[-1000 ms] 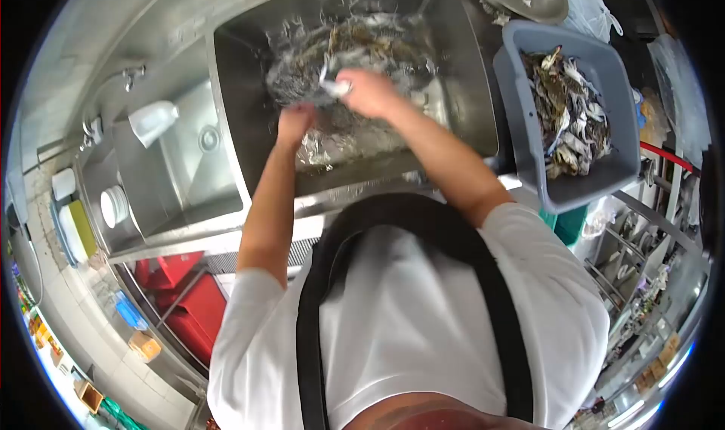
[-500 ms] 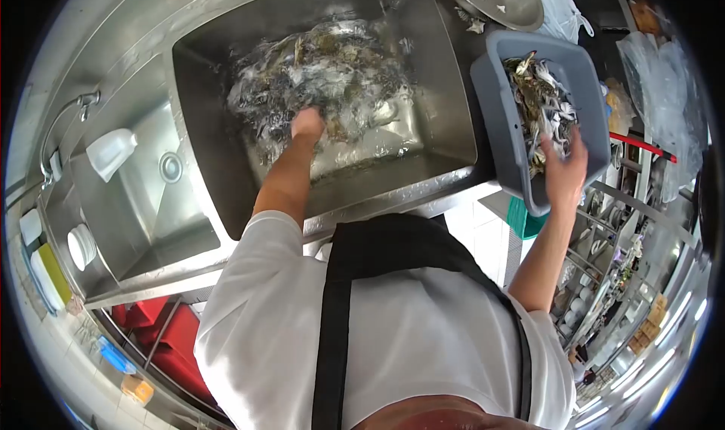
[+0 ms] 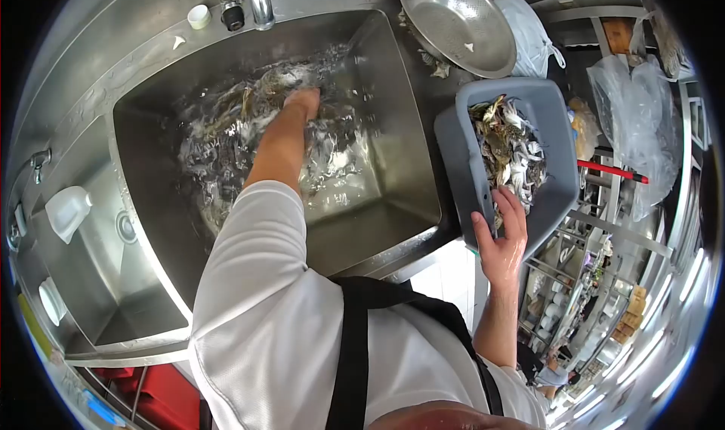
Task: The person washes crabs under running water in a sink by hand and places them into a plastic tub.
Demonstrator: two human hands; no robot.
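We locate the left hand (image 3: 303, 101) in the water of the sink (image 3: 404, 120); its fingertips are hidden, so we cannot tell whether they are spread or pinching. Sunken crabs (image 3: 234, 120), blurred by the water, lie around these fingers. We find the right hand (image 3: 504, 237) at the near edge of the tub (image 3: 557, 146), thumb spread away from the fingers. Piled crabs (image 3: 521, 162) lie just beyond those fingertips; farther beyond sits a colander (image 3: 457, 18).

Perforated metal bowl (image 3: 445, 18) beside a white plastic bag (image 3: 522, 33), clear plastic (image 3: 642, 124) farther right
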